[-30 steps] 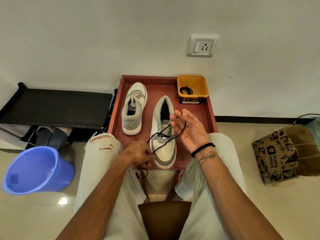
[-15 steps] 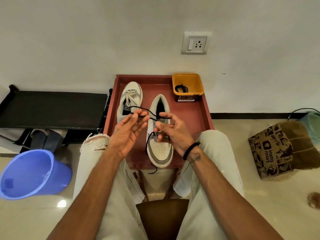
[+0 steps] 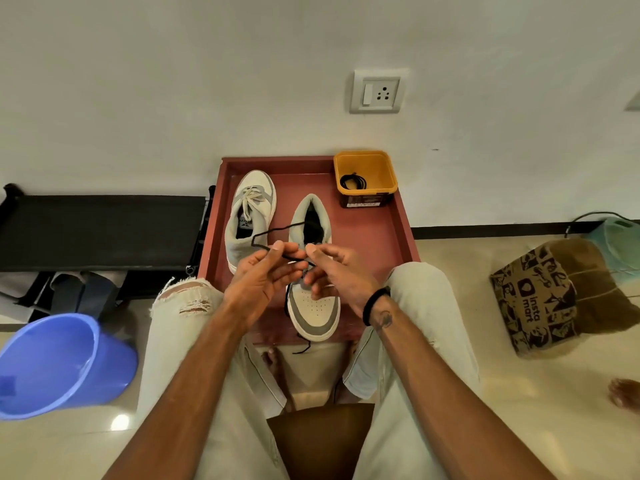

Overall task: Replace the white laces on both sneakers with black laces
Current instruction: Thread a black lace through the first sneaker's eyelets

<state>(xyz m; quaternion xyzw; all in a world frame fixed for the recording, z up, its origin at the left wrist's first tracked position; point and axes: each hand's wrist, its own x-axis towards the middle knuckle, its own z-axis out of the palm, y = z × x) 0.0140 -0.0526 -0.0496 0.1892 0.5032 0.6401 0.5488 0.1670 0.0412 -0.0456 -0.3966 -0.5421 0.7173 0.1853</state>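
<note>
Black lace [image 3: 268, 233], thin, kinked loop, pinched btwn left hand [image 3: 263, 278] & right hand [image 3: 334, 275] over grey-white sneaker [image 3: 313, 299].

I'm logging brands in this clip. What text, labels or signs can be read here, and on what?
"insta mart": printed on the brown paper bag, right on the floor.
Label on the dark base of the yellow tub: too small to read.
Insole print in the left sneaker: a logo and blurred text, unreadable.
Wall socket: no text visible.
</note>
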